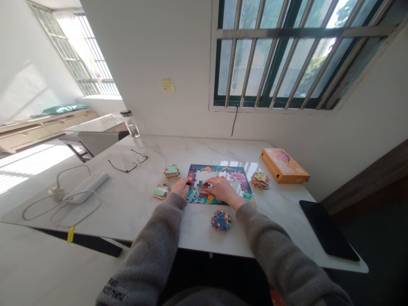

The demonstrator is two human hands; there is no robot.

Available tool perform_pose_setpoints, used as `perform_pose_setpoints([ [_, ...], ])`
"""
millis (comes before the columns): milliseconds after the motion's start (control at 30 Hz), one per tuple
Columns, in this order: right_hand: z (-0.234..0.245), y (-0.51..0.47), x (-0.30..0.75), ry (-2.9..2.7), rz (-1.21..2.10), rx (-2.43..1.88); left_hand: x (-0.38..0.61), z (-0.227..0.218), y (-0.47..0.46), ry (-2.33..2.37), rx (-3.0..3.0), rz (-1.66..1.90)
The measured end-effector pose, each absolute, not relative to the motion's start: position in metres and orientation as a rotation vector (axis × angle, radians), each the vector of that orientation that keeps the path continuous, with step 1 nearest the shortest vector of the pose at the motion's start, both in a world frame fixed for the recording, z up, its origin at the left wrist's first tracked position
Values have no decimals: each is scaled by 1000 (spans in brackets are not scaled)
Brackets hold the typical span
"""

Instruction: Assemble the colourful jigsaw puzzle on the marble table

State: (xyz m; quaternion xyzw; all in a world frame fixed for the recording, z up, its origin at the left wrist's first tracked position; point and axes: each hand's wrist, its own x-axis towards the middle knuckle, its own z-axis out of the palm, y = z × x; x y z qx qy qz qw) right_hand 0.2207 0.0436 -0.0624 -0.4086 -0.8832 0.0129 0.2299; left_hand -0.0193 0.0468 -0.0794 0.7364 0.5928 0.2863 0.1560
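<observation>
The colourful-bordered jigsaw puzzle (237,175) lies flat, its middle only partly filled. Loose pieces flank it — a green-topped stack (172,172) and lower pile (161,191) left, a ragged heap (260,180) right, a blue-patterned cluster (221,221) nearer.

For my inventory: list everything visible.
Puzzle: one, multicoloured, centre
Piece stacks: four, multicoloured, around puzzle
Box: one, orange, right
Slab: one, black, right
Glasses: one pair, dark, left
Bottle: one, clear, left
Corded power strip: one, white, left
Cord: one, black, wall
Note: one, yellow, wall
Tag: one, yellow, table
Windows: two, green and pale, walls
Tables: two, white, centre and left
Chair: one, grey, left
Cabinet: one, beige, left
Cloth: one, teal, cabinet
Left hand: one, grey-sleeved, puzzle edge
Right hand: one, grey-sleeved, puzzle
</observation>
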Motion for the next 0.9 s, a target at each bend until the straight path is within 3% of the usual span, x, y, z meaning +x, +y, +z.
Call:
perform_pose_setpoints([
  [367, -60, 37, 211, -2494, 33, -1069, -21, -88, 50, 1623, 2247, 848],
  [900, -52, 69, 211, -2418, 18, -1367, -19, -83, 47, 1622, 2261, 834],
])
